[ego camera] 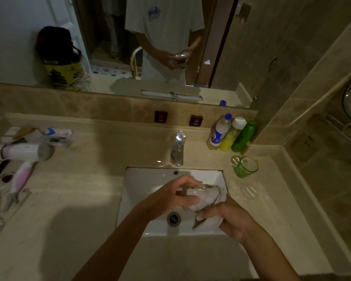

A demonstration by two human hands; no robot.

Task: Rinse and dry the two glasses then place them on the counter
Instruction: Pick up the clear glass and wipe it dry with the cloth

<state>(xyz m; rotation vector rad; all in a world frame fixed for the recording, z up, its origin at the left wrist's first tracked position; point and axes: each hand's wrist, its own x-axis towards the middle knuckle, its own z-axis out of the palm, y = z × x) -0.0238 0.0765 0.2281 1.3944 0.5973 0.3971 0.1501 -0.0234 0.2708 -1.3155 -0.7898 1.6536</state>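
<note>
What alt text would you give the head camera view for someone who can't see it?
Over a white sink, a person's left hand grips a clear glass while the right hand holds a white cloth against it. A green glass stands on the beige counter right of the faucet, near three bottles; a hair dryer lies at left.

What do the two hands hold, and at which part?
Left hand grips the clear glass round its side; right hand holds a white cloth against it.
</note>
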